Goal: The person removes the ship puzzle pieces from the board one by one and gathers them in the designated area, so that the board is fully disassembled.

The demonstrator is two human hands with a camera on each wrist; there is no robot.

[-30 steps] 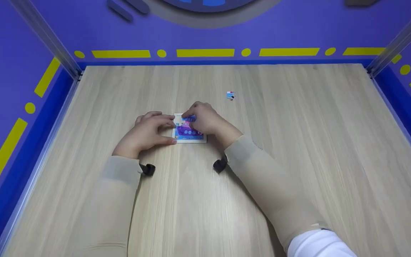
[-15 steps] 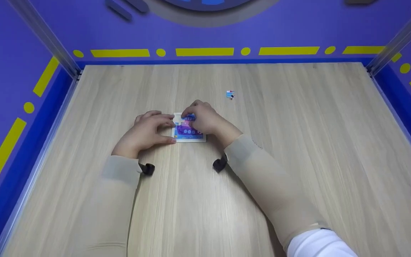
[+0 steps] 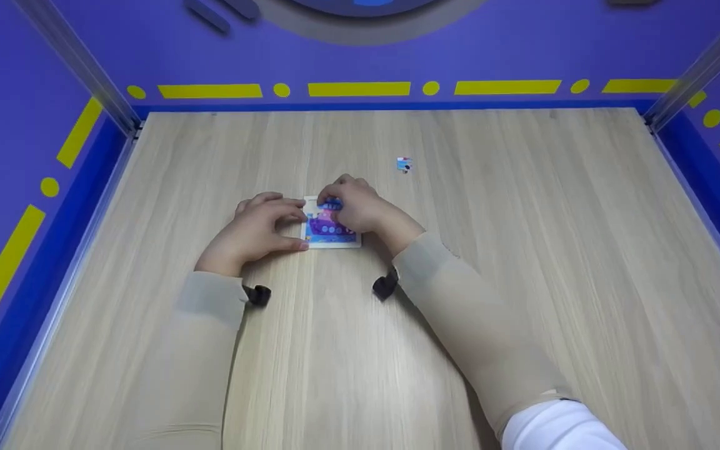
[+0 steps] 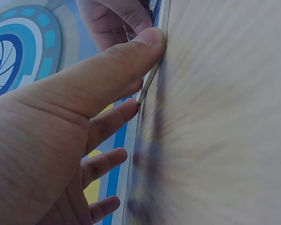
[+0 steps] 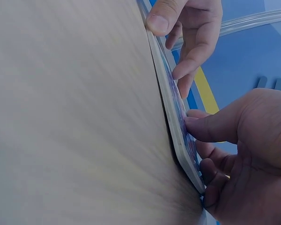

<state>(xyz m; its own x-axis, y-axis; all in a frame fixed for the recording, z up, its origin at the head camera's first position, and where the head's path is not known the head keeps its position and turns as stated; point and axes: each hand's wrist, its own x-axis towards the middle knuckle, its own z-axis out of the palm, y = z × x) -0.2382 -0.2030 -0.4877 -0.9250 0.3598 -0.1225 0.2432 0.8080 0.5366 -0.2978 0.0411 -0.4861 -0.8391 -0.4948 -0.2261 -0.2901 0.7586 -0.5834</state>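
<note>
A small jigsaw puzzle (image 3: 330,239) in a white frame lies on the table, with a purple and pink ship on blue. My left hand (image 3: 257,228) rests at its left side, thumb at the near corner and fingertips along the edge, fingers mostly straight. Over the puzzle's right half is my right hand (image 3: 360,206), with bent index finger and thumb on a blue-topped puzzle piece (image 3: 332,205) at the back of the picture. In the right wrist view the right thumb (image 5: 196,127) touches the picture surface. The right palm hides part of the picture.
One loose puzzle piece (image 3: 404,164) lies on the wooden table (image 3: 522,219), behind and right of the puzzle. Blue-purple walls (image 3: 360,59) with yellow marks enclose the back and sides. A black wrist camera (image 3: 385,286) sits under the right wrist.
</note>
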